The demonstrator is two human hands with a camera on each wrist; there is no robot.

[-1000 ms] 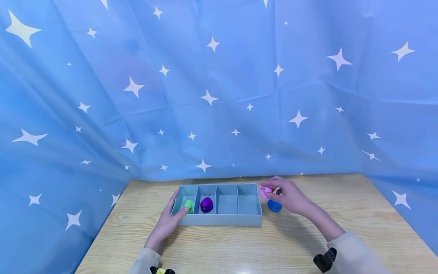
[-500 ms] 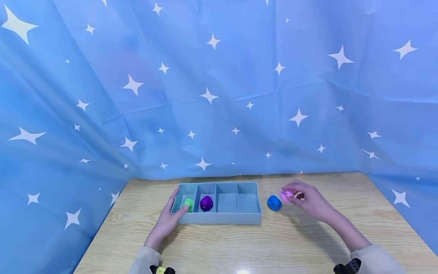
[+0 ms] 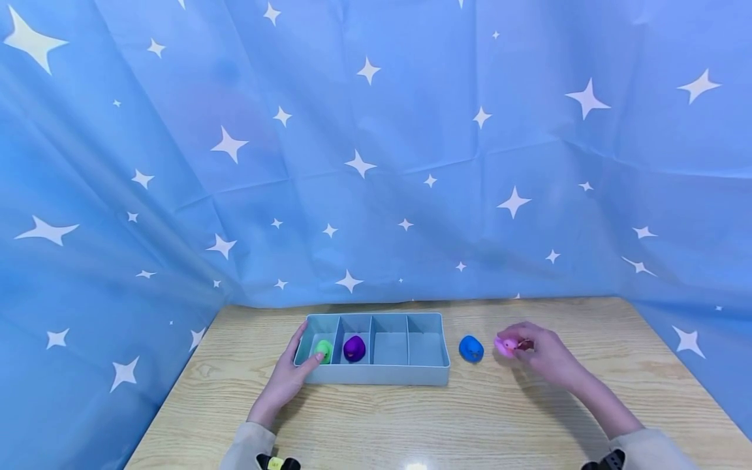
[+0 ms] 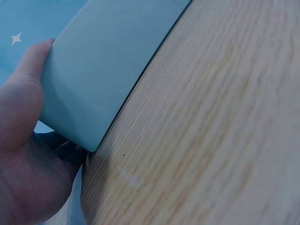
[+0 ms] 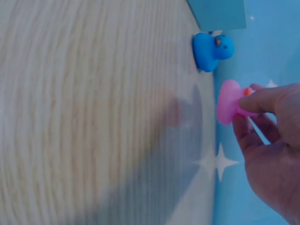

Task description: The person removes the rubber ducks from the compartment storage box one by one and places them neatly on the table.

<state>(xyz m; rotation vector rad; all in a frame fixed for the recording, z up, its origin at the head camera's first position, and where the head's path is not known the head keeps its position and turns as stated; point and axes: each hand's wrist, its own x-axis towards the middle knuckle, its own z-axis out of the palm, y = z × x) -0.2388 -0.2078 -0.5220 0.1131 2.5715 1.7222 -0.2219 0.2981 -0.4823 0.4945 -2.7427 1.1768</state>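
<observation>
My left hand (image 3: 284,380) grips the left end of a grey-blue tray (image 3: 388,375) with several compartments, thumb over the front rim and fingers along the end wall. Inside the leftmost compartment sits a green rubber duck (image 3: 323,348), partly behind the thumb. A purple rubber duck (image 3: 354,348) occupies the compartment beside it. To the right of the tray, my right hand (image 3: 546,354) pinches a pink rubber duck (image 5: 228,101) between thumb and fingers, held over the table. Between tray and right hand, a blue rubber duck (image 5: 206,50) stands on the wood.
The wooden table (image 3: 376,424) runs back to a blue cloth (image 3: 411,143) with white stars, which hangs behind and along the sides. The tray's two right compartments (image 3: 425,346) hold nothing.
My right hand has carried the pink duck from beside the tray's right end to the right, past the blue duck, then slightly lower. The left hand keeps its hold.
</observation>
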